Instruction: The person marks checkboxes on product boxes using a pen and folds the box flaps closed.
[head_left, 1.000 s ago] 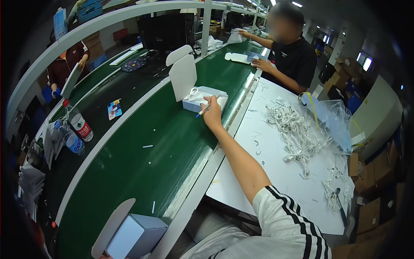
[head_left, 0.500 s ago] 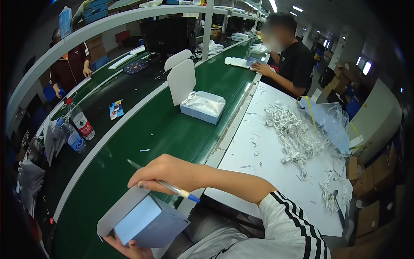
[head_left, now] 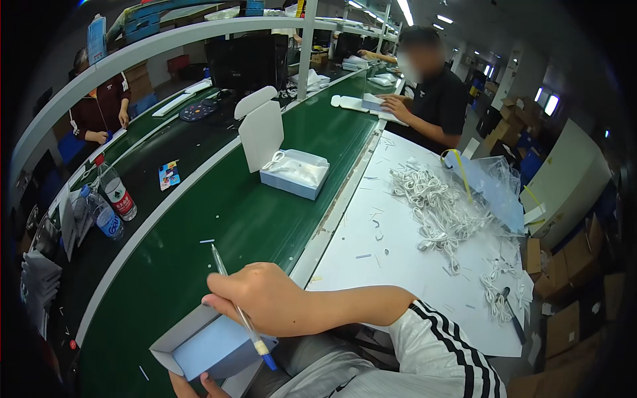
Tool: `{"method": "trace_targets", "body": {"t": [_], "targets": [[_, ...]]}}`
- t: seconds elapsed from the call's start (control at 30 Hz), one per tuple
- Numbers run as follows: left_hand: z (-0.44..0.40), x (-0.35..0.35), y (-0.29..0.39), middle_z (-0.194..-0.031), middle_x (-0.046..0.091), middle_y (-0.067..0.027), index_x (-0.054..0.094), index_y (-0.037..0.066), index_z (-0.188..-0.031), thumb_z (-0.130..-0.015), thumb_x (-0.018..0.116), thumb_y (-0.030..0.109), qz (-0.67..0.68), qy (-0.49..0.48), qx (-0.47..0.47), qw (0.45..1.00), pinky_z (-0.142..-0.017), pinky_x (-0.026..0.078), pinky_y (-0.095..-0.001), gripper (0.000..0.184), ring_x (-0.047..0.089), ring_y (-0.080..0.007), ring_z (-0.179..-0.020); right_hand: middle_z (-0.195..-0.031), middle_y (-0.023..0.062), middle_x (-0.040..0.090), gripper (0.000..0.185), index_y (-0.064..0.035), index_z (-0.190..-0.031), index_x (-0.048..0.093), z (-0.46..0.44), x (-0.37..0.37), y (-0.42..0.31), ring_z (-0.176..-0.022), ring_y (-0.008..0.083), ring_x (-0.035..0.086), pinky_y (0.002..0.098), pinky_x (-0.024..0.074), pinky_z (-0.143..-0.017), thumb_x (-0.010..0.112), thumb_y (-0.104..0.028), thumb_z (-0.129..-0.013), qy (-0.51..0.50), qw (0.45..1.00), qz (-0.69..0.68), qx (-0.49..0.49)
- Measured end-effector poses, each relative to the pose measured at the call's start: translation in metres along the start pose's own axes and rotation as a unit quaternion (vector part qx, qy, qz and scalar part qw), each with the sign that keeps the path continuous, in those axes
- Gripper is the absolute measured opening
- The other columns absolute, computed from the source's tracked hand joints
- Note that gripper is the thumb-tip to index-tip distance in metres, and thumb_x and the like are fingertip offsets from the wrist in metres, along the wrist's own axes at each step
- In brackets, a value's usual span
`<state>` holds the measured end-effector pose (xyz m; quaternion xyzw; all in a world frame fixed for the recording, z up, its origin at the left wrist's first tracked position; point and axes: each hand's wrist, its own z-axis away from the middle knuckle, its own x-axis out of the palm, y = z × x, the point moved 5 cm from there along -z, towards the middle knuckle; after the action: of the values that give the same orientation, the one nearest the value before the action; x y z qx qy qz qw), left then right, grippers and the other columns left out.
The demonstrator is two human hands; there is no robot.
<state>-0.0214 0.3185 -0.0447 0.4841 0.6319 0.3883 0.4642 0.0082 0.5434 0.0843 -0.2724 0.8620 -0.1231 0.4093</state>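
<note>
Our right hand (head_left: 262, 302) is clamped on a ballpoint pen (head_left: 243, 316), with a pale-blue carton (head_left: 215, 348) just below.
We have our left hand (head_left: 211, 386) closed on the carton's lower edge; the right fingertips meet its grey flap (head_left: 182, 330), though we cannot tell whether they pinch it. A second ago our right hand was at the open carton (head_left: 295, 184) with the white cable (head_left: 274, 160), now well beyond it; half a second ago the pen lay flatter.
</note>
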Motion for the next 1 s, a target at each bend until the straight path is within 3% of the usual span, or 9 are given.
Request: {"method": "trace_targets", "body": {"t": [0.13, 0.27, 0.47, 0.63, 0.77, 0.97, 1.0], "targets": [[0.004, -0.007, -0.005, -0.120, 0.045, -0.0228, 0.037, -0.003, -0.126, -0.071, 0.071, 0.026, -0.007, -0.007, 0.019, 1.000, -0.091, 0.041, -0.0434, 0.070, 0.049, -0.0350, -0.107, -0.054, 0.0047, 0.048, 0.014, -0.0060, -0.081, 0.047, 0.001, 0.000, 0.004, -0.041, 0.0215, 0.044, 0.0292, 0.0383, -0.047, 0.061, -0.008, -0.084, 0.019, 0.998, -0.042, 0.042], [0.004, -0.008, -0.011, -0.107, 0.051, -0.0223, 0.043, -0.005, -0.120, -0.071, 0.071, 0.020, 0.086, 0.021, 0.166, 0.982, -0.088, 0.044, -0.0423, 0.062, 0.053, -0.0370, -0.098, -0.059, 0.0047, 0.051, 0.016, -0.0054, -0.088, 0.045, 0.003, -0.008, 0.006, -0.043, 0.0203, 0.047, 0.0289, 0.0381, -0.046, 0.060, -0.006, -0.084, 0.005, 0.993, -0.120, -0.008], [0.009, -0.007, -0.016, -0.104, 0.054, -0.0228, 0.050, -0.005, -0.113, -0.073, 0.072, 0.021, 0.123, 0.045, 0.216, 0.968, -0.087, 0.045, -0.0397, 0.053, 0.055, -0.0382, -0.093, -0.062, 0.0049, 0.052, 0.016, -0.0037, -0.087, 0.043, 0.010, -0.007, 0.005, -0.046, 0.0200, 0.048, 0.0278, 0.0385, -0.047, 0.059, -0.004, -0.083, -0.025, 0.999, -0.025, -0.041], [0.021, 0.000, 0.001, -0.104, 0.057, -0.0230, 0.054, -0.006, -0.108, -0.076, 0.070, 0.017, 0.077, 0.081, 0.186, 0.976, -0.085, 0.046, -0.0376, 0.043, 0.055, -0.0390, -0.091, -0.058, 0.0074, 0.049, 0.017, -0.0018, -0.091, 0.042, 0.012, 0.002, -0.006, -0.047, 0.0219, 0.050, 0.0330, 0.0401, -0.047, 0.055, -0.003, -0.082, 0.031, 0.998, -0.035, 0.039], [0.033, -0.001, 0.042, -0.107, 0.058, -0.0226, 0.055, -0.006, -0.107, -0.079, 0.066, 0.014, -0.240, 0.088, 0.204, 0.945, -0.081, 0.047, -0.0368, 0.037, 0.057, -0.0372, -0.088, -0.060, 0.0002, 0.050, 0.022, -0.0041, -0.087, 0.045, 0.020, 0.008, -0.016, -0.048, 0.0156, 0.046, 0.0261, 0.0394, -0.049, 0.060, 0.004, -0.073, 0.059, 0.998, -0.008, 0.030], [0.017, -0.033, 0.033, -0.107, 0.061, -0.0211, 0.057, -0.007, -0.108, -0.080, 0.062, 0.007, -0.292, -0.006, 0.284, 0.913, -0.077, 0.048, -0.0345, 0.031, 0.059, -0.0331, -0.084, -0.058, 0.0022, 0.046, 0.018, -0.0036, -0.086, 0.043, 0.034, 0.004, -0.025, -0.047, 0.0175, 0.044, 0.0279, 0.0382, -0.050, 0.056, 0.000, -0.072, 0.126, 0.991, 0.020, -0.032], [0.011, -0.032, 0.030, -0.105, 0.061, -0.0204, 0.057, -0.007, -0.108, -0.080, 0.062, 0.006, -0.179, -0.023, 0.281, 0.942, -0.076, 0.048, -0.0339, 0.032, 0.060, -0.0316, -0.084, -0.059, 0.0012, 0.046, 0.020, -0.0043, -0.085, 0.044, 0.035, 0.004, -0.024, -0.048, 0.0167, 0.044, 0.0273, 0.0384, -0.050, 0.057, 0.001, -0.071, 0.124, 0.992, 0.000, -0.033]]}}
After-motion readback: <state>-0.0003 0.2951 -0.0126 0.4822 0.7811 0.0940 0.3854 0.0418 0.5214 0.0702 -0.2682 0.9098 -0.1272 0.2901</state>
